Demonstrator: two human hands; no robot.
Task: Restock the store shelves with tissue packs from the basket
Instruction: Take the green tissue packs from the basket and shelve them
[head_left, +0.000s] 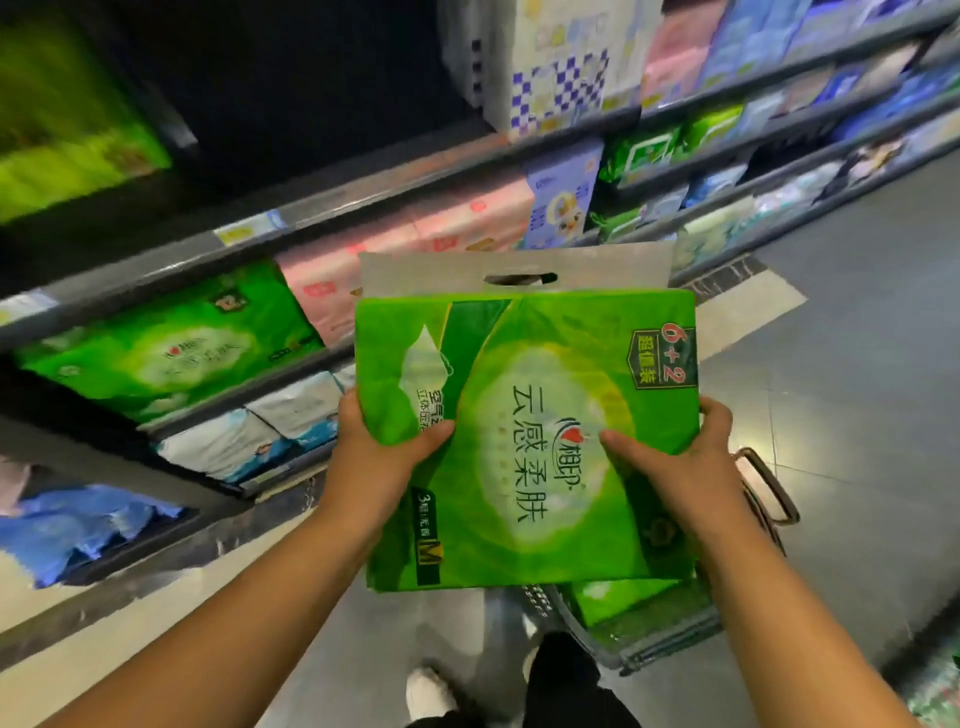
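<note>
A large green tissue pack with a white carry handle at its top is held flat in front of me. My left hand grips its left edge, thumb on the front. My right hand grips its right edge the same way. Below the pack stands the basket, with another green pack showing inside and its metal handle sticking out to the right. On the shelf to the left lies a matching green pack.
Store shelves run along the left and back, stocked with pink packs, blue-and-white packs and other tissue goods. A dark gap opens on the upper shelf. Grey floor tiles spread to the right. My shoe shows below.
</note>
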